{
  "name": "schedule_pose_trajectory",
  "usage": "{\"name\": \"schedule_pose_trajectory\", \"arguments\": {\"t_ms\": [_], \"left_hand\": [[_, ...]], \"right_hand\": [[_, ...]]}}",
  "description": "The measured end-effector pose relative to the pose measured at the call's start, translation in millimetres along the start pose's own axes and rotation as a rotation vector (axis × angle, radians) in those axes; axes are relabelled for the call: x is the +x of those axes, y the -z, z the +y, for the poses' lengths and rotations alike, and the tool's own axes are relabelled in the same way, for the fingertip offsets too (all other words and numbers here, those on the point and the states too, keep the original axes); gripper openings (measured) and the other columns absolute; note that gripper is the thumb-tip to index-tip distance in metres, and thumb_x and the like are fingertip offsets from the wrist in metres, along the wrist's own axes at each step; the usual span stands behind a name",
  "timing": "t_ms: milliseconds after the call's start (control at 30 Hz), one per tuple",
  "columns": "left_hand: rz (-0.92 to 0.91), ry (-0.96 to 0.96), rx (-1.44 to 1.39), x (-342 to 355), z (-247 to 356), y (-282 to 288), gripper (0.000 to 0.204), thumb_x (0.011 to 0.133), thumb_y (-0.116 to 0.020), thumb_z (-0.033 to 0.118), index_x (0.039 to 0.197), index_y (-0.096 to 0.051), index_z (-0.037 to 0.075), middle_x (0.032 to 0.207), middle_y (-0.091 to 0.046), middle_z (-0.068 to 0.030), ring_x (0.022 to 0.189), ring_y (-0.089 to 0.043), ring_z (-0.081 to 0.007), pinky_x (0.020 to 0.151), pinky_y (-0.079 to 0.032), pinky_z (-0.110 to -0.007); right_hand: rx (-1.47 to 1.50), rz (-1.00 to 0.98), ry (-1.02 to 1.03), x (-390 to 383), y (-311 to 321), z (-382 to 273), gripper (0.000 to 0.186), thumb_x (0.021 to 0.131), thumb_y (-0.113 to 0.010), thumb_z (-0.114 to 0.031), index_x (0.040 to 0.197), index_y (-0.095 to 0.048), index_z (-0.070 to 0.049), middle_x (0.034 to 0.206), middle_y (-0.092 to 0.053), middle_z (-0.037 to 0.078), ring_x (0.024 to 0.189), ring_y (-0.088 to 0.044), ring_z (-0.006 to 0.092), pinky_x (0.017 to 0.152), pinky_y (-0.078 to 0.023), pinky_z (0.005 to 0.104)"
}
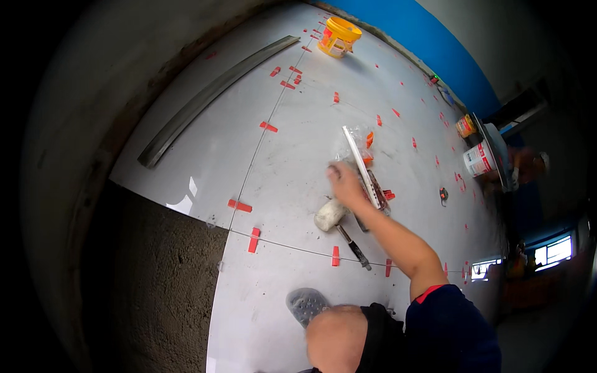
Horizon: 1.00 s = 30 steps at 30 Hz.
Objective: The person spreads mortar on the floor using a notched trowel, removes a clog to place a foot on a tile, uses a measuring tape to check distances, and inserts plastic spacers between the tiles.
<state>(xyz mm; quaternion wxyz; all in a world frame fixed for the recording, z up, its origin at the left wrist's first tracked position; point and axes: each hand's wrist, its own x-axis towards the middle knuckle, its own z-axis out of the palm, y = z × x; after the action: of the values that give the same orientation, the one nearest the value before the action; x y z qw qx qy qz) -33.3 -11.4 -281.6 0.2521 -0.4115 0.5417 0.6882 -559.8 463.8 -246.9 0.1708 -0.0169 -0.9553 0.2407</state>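
My right hand (345,183) is over the pale floor tiles (298,168), its fingers curled together and a little blurred. Whatever they may hold is too small or hidden to make out. Just beside it lies a long white bar (357,152), with a clear plastic bag (356,137) and orange-red pieces (369,140) around it. Below the hand rests a mallet (329,214) with a whitish head and a dark handle. Red levelling wedges (240,206) stand along the tile joints. My left hand is out of the picture.
A bed of grey mortar (155,273) lies at the lower left, next to the tile edge. A long metal straightedge (211,99) rests at the far left. A yellow bucket (339,38) stands at the back, a white bucket (479,160) at the right. My knee (336,339) is in front.
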Motion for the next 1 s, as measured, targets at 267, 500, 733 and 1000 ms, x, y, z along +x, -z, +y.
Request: {"name": "schedule_pose_trajectory", "arguments": {"t_ms": [267, 500, 733, 1000], "left_hand": [[0.166, 0.131, 0.012, -21, 10, -8, 0.039, 0.096, -0.068, 0.032, 0.125, -0.067, 0.005, 0.089, -0.072, -0.0063, 0.073, -0.062, -0.0151, 0.065, -0.05, -0.03], [0.363, -0.037, -0.066, -1, 18, -24, 0.025, 0.096, -0.065, 0.025, 0.097, -0.067, 0.0, 0.076, -0.067, -0.006, 0.067, -0.059, -0.0148, 0.062, -0.045, -0.028], [0.549, 0.178, -0.155, -34, 35, -39, 0.028, 0.094, -0.062, 0.012, 0.117, -0.066, -0.003, 0.089, -0.07, -0.0055, 0.072, -0.065, -0.011, 0.065, -0.049, -0.027], [0.514, 0.093, -0.234, -20, 24, -57, 0.032, 0.092, -0.063, 0.017, 0.118, -0.066, -0.002, 0.092, -0.07, -0.0054, 0.079, -0.066, -0.0113, 0.068, -0.049, -0.026]], "right_hand": [[-0.305, 0.028, -0.44, 127, 27, 185, 0.028, 0.096, -0.055, -0.014, 0.119, -0.07, -0.008, 0.114, -0.072, 0.018, 0.112, -0.068, 0.0344, 0.098, -0.051, 0.0418], [-0.487, -0.339, -0.206, 174, 7, 342, 0.037, 0.091, -0.062, -0.025, 0.126, -0.068, -0.012, 0.116, -0.071, 0.018, 0.107, -0.068, 0.0324, 0.091, -0.052, 0.0433], [-0.827, -0.471, -0.197, 186, -27, 366, 0.044, 0.089, -0.063, -0.039, 0.125, -0.067, -0.015, 0.107, -0.072, 0.013, 0.096, -0.069, 0.0294, 0.081, -0.052, 0.0417], [-1.029, -0.455, -0.258, 207, 21, 363, 0.053, 0.086, -0.065, -0.055, 0.124, -0.066, -0.018, 0.096, -0.074, 0.009, 0.084, -0.07, 0.026, 0.068, -0.053, 0.04]]}}
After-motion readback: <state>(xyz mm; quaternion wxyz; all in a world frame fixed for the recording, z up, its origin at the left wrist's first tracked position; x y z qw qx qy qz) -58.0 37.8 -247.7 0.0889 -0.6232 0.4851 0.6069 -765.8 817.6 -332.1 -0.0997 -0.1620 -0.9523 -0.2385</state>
